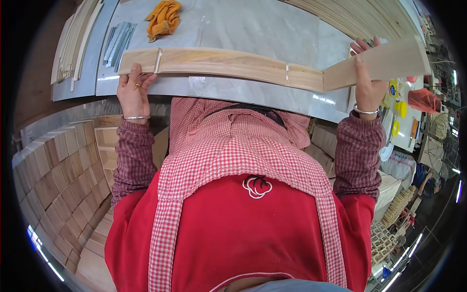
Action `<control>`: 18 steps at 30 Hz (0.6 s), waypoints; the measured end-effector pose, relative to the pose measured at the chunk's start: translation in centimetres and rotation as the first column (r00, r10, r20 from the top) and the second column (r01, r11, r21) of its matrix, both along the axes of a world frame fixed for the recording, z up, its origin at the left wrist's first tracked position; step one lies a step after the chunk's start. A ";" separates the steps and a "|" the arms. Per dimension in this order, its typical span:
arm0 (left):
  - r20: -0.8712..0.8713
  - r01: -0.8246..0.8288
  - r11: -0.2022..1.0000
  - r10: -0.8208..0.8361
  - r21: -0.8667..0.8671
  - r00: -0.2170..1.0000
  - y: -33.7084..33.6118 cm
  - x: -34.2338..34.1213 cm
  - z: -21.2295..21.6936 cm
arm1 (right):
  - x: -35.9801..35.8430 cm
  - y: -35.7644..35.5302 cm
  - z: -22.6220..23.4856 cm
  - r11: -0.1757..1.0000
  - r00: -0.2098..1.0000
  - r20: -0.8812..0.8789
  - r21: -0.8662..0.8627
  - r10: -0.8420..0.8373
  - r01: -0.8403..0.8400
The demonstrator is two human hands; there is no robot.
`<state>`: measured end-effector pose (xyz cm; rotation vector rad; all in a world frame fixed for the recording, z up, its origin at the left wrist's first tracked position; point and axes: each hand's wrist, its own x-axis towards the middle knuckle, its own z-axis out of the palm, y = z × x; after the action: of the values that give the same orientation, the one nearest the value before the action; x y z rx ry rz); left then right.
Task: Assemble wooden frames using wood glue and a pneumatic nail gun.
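Workshop bkgd, busy w/ shelving & gear along the R rim, too small to ID; main surface = grey marbled table [258, 30] in front of the person. Long jointed wood strip [224, 65] runs L–R over the table's near part, made of flat pcs w/ white lines at two seams; past the last seam its end panel [394, 56] is angled up to the R. L hand [133, 95] pinches the strip's L end, thumb on the front face, fingers mostly hidden behind. R hand [368, 85] grips the end panel nr the bend, thumb in front, fingertips showing past the top edge. Both wrists w/ a silver bangle, sleeves purple check. Beyond the strip's L end: bundle of grey strips [119, 43], then orange cloth [164, 19] to its R. Pale wood slats [74, 44] at far L, more long planks [352, 18] at upper R. Wood blocks [58, 180] stacked lower L, below table level. Off R: yellow lids [400, 109] & red bag [422, 100]. Person wears red top [258, 233] + red/white check apron [233, 151].
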<state>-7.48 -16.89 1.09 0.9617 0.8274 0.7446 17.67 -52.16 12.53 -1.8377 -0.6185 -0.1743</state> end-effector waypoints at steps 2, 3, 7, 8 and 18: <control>0.025 -0.026 0.999 0.025 0.046 0.999 -0.4 0.9 0.2 | 0.3 1.4 0.0 0.993 0.991 0.078 0.027 0.110 -0.113; 0.025 -0.024 0.998 0.023 0.057 0.999 -0.5 1.3 0.2 | 0.3 2.0 0.0 0.992 0.990 0.077 0.037 0.121 -0.124; 0.029 -0.035 0.988 0.031 0.148 0.999 -1.8 2.8 0.5 | 0.5 3.7 0.5 0.946 0.915 0.301 -0.260 0.269 -0.193; 0.029 -0.027 0.983 0.023 0.182 0.999 -2.3 3.2 0.9 | 0.6 4.2 0.6 0.944 0.911 0.301 -0.257 0.282 -0.207; -0.311 0.317 0.470 -0.093 0.824 0.946 -5.1 6.6 1.1 | -0.6 9.6 0.0 0.813 0.741 0.429 -0.517 0.516 -0.267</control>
<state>-0.85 -21.96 2.24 2.0844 0.4556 0.8547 17.09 -42.53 12.53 -2.0144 -1.5659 -0.3046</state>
